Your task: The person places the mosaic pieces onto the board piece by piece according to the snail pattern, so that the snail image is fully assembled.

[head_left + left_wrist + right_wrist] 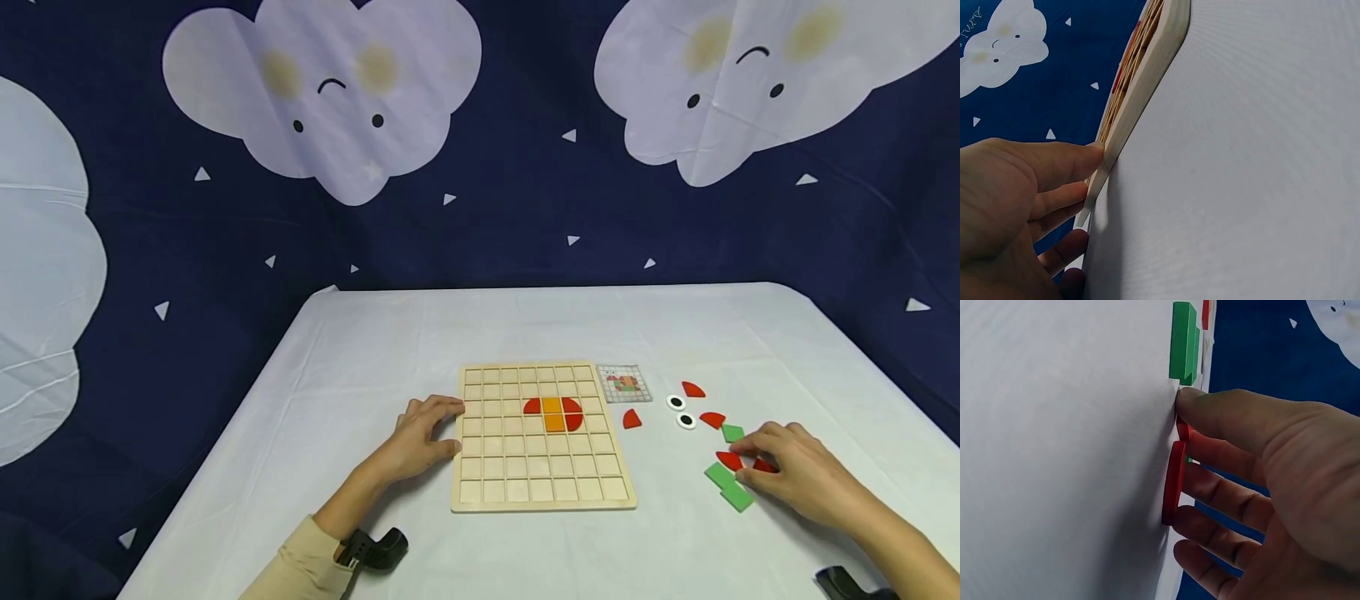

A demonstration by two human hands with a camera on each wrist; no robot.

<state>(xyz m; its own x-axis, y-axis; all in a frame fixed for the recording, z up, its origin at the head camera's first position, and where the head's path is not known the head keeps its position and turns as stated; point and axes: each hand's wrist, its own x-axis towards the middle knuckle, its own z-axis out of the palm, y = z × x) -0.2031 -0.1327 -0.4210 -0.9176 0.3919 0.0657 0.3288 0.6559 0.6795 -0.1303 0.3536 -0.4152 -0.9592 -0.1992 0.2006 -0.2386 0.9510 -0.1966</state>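
A wooden grid board point(497, 467) lies on the white table, with orange square pieces point(553, 422) and red quarter-circle pieces point(573, 415) set in its cells. My left hand point(420, 439) rests at the board's left edge, thumb and fingertips touching the rim. In the left wrist view the thumb presses against the wooden edge point(1141, 94). On the right, my right hand point(802, 475) pinches a red quarter-circle piece point(727, 460) between thumb and index finger, low over the table. Another red piece point(1174, 484) lies under its other fingers, partly hidden in the head view.
A small pattern card point(625, 383) lies against the board's upper right. Loose around the right hand are green pieces point(722, 476), red quarter-circles point(632, 419) and two white eye discs point(686, 421). A dark blue cloud-print curtain point(525, 233) hangs behind the table.
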